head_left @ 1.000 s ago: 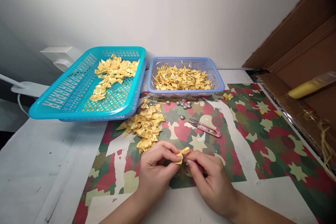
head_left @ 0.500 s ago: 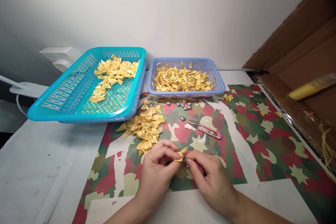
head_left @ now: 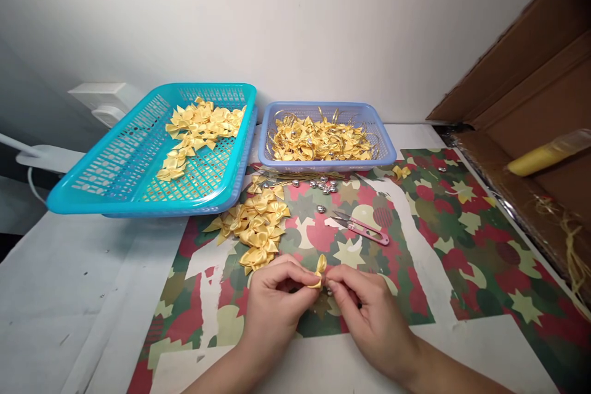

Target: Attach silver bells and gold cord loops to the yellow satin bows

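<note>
My left hand (head_left: 273,304) pinches a small yellow satin bow (head_left: 318,272) between thumb and fingers, just above the patterned paper mat (head_left: 462,240). My right hand (head_left: 369,314) meets it from the right, fingertips pinched together at the bow's lower edge on something tiny I cannot make out. A loose pile of yellow bows (head_left: 256,225) lies just beyond my left hand. Pink thread snips (head_left: 362,226) rest on the mat beyond my right hand, with small silver beads (head_left: 323,184) farther back.
A turquoise basket (head_left: 138,191) with bows stands at the back left, tilted on another basket. A lilac basket (head_left: 388,148) holds bows with gold loops. A cardboard box (head_left: 530,86) and a yellow roll (head_left: 545,155) fill the right side. A white wall is behind.
Both hands stayed together over the mat. The bow has been turned so that its free wing now points more upright; the hands shifted only slightly.
</note>
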Action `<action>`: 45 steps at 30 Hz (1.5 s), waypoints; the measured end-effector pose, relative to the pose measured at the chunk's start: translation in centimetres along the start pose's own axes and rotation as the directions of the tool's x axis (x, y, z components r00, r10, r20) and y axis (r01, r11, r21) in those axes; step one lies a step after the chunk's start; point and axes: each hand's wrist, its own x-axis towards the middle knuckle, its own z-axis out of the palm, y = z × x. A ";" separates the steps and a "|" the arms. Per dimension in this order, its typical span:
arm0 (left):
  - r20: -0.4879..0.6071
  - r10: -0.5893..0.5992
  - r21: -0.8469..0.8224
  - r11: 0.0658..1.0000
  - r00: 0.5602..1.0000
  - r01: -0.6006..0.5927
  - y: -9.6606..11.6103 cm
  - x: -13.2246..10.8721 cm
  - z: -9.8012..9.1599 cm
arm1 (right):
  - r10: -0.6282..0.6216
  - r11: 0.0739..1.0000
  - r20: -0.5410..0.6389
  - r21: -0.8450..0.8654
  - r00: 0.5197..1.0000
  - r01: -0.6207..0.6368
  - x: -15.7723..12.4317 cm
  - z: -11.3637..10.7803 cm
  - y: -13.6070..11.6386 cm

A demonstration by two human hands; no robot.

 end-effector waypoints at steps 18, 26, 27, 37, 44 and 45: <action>0.053 0.268 0.193 0.942 0.962 -0.273 0.1 -0.1 -0.4 | -0.263 0.915 0.011 -0.314 0.965 0.253 0.3 -0.8 0.4; 0.050 0.051 -0.020 0.999 0.997 -0.050 0.0 -0.2 0.2 | -0.228 0.943 -0.015 -0.251 0.974 0.217 0.1 -0.4 0.5; 0.057 0.024 -0.046 0.999 0.998 -0.021 0.0 -0.2 0.3 | -0.216 0.950 -0.025 -0.236 0.976 0.205 0.1 -0.3 0.5; 0.116 -0.100 -0.058 0.993 0.988 0.108 -0.1 -0.2 0.1 | -0.161 0.983 -0.076 -0.107 0.984 0.153 -0.1 0.4 0.5; 0.118 -0.093 -0.036 0.995 0.989 0.097 0.0 -0.2 0.1 | -0.150 0.988 -0.102 -0.064 0.983 0.144 -0.2 0.6 0.5; 0.119 -0.092 -0.035 0.995 0.989 0.097 0.0 -0.2 0.1 | -0.147 0.988 -0.101 -0.061 0.984 0.142 -0.2 0.6 0.5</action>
